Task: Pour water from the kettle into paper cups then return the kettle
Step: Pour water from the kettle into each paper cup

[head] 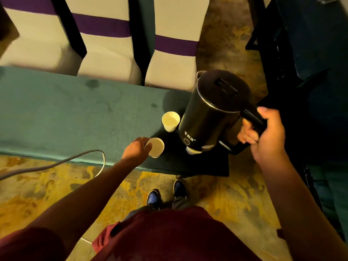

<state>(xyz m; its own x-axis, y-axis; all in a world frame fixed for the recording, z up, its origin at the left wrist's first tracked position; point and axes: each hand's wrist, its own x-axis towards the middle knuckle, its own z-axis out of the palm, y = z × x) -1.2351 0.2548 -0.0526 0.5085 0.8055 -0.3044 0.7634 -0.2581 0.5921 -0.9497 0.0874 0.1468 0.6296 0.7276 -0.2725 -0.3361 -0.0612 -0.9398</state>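
A black electric kettle point(212, 113) hangs lifted over the right end of a green-covered table point(75, 113), lid closed, spout pointing away. My right hand point(263, 132) grips its handle. Two white paper cups stand just left of the kettle. The far cup point(170, 121) holds water. The near cup point(156, 147) is held at its left side by my left hand point(137, 147), fingers curled round the rim and wall. A pale object point(193, 150) shows under the kettle's bottom; I cannot tell what it is.
A grey cable point(62, 162) loops over the table's near edge at the left. Three chairs with white covers and purple bands point(105, 44) stand behind the table. A dark cloth-covered table point(310, 72) is at the right. My shoes point(165, 194) stand on patterned carpet.
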